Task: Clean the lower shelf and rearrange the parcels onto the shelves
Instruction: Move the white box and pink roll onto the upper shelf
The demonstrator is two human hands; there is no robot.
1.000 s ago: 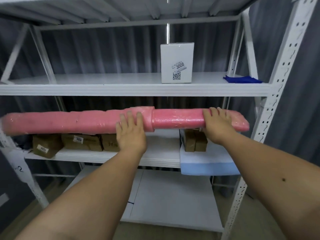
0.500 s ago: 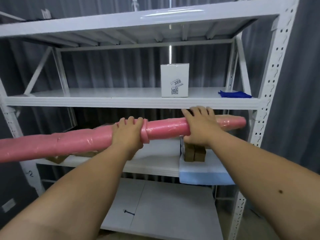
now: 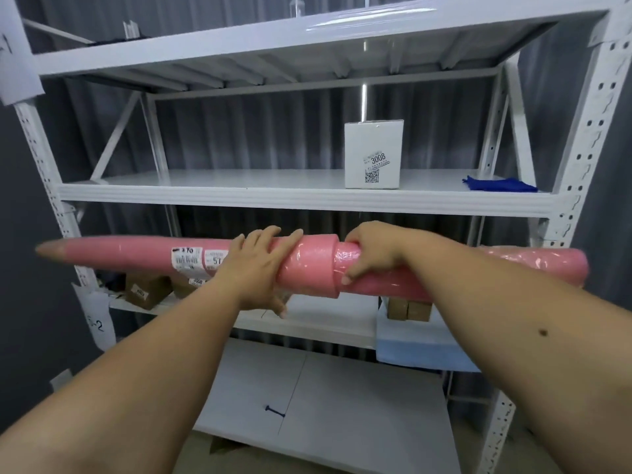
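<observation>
A long pink plastic-wrapped roll parcel [image 3: 136, 254] hangs level in front of the white rack, below the edge of the upper shelf [image 3: 239, 196]. My left hand [image 3: 256, 265] wraps over its middle, just right of its white labels. My right hand [image 3: 369, 254] grips the roll at the step where the thicker sleeve ends. A white box marked 3008 [image 3: 372, 153] stands on the upper shelf. Brown cardboard parcels [image 3: 143, 290] lie on the middle shelf [image 3: 325, 326] behind the roll. The lower shelf [image 3: 342, 405] is bare white board with a small dark mark.
A blue cloth [image 3: 499, 184] lies at the right end of the upper shelf. Two small brown boxes [image 3: 408, 309] sit on a light blue flat parcel [image 3: 420, 347] at the right of the middle shelf. White perforated uprights [image 3: 581, 159] frame the rack.
The roll has turned so its labels face me and its left end has risen to level. My right hand has slid left along it, close to my left hand. The view has tilted upward.
</observation>
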